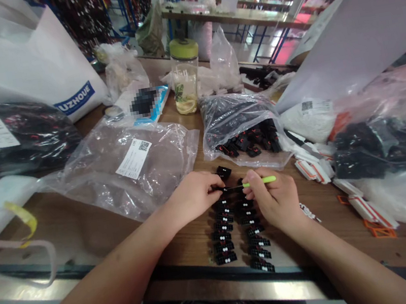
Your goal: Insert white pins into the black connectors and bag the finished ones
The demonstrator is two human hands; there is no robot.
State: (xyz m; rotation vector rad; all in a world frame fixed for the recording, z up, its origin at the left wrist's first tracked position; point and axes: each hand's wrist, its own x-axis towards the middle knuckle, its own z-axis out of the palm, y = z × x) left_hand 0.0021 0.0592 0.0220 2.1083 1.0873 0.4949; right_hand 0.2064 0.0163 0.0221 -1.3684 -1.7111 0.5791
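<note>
My left hand (198, 192) is closed, its fingertips pinching a small black connector, mostly hidden by the fingers. My right hand (275, 196) grips a thin tool with a lime-green handle (265, 180). The tool's slim dark shaft points left, its tip at the pinched connector. Below the hands, black connectors with paired white dots stand in two columns, a left column (222, 237) and a right column (258, 242). One more black connector (223, 172) lies just beyond my left fingertips. Small white pieces (309, 212) lie beside my right wrist.
An open clear bag of black connectors (246, 130) lies beyond my hands. Left of it is a clear plastic bag with a label (134, 158). A green-lidded bottle (186, 80) stands behind. White-and-orange parts (311, 168) and bulky bags (390, 143) crowd the right.
</note>
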